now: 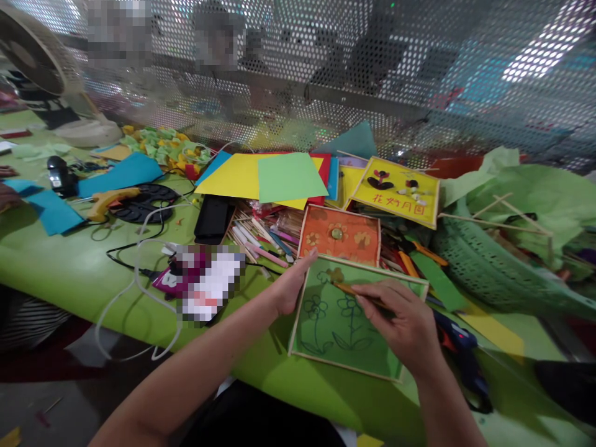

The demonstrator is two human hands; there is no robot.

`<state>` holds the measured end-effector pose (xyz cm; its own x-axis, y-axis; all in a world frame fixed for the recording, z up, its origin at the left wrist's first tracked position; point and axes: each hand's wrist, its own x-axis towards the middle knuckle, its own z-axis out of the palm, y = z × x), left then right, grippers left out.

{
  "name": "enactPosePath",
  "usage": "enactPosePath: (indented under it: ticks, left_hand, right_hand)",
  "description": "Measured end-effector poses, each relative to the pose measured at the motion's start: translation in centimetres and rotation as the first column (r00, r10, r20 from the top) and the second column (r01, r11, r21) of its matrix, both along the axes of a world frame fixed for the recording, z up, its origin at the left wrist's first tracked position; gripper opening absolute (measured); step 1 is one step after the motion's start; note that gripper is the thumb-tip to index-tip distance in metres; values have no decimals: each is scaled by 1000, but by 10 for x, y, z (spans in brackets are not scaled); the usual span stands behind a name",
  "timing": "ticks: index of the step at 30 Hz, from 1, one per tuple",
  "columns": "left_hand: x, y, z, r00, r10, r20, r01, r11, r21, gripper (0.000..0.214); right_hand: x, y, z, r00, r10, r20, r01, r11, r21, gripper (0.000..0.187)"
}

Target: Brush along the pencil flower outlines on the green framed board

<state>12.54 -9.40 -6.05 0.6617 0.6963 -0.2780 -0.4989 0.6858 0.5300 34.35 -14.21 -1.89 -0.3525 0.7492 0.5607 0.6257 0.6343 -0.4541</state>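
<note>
In front of me a green picture (344,332) in a thin wooden frame lies on the table, with flowers outlined in dark lines. My left hand (294,287) grips its upper left edge. Between the pinched fingers of my right hand (401,323) is a slim paintbrush (343,287). Its tip rests by a brown painted patch (334,274) on the flower near the top; the handle is mostly hidden by my hand. Just behind is an orange framed picture (321,233) with golden flowers and a round greenish piece in its middle.
A yellow framed picture (393,194) and coloured sheets (293,177) lie behind. A green basket (488,267) and a dark blue glue gun (460,347) are on the right. Pens (254,239), a phone (212,285) and a white cable (137,267) lie left; a fan (37,56) stands farther off.
</note>
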Motion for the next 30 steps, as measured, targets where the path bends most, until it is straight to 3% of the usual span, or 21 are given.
enactPosePath:
  ticks: [11, 20, 30]
  left_hand:
    - [-1, 0, -7, 1000, -11, -26, 10, 999, -36, 67]
    - [0, -1, -1, 993, 8, -118, -18, 996, -84, 64]
    - [-2, 0, -9, 998, -1, -70, -3, 999, -52, 69]
  right_hand:
    - [1, 2, -5, 1000, -4, 22, 4, 1000, -8, 15]
    - [0, 1, -5, 1000, -13, 23, 13, 1000, 6, 17]
    - [1, 0, -4, 1000, 3, 24, -3, 1000, 3, 14]
